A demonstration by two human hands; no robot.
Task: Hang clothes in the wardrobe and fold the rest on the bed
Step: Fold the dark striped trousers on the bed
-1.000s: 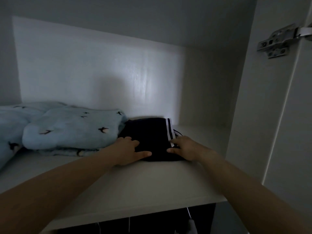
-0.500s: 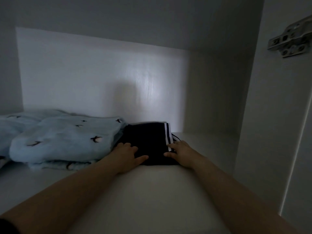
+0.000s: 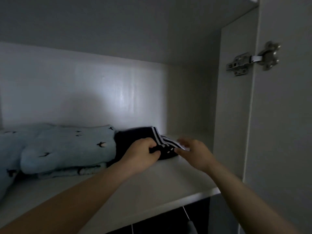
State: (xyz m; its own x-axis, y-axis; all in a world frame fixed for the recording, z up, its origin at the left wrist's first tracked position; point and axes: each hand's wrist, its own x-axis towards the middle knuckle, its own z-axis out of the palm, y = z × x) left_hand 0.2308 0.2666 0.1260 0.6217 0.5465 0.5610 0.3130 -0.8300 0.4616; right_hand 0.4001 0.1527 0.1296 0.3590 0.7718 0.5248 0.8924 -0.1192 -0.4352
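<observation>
Both hands work at a folded dark garment with white stripes, which lies on the wardrobe shelf against a pale blue bundle. By my reading the step is stowing a folded piece (not hanging one). Reaching forward, the left hand is curled, pinching the garment's near edge; the right hand is blurred, fingers loosely spread over the striped corner, its grip impossible to tell. Next likely needs squaring the fold, then letting go.
</observation>
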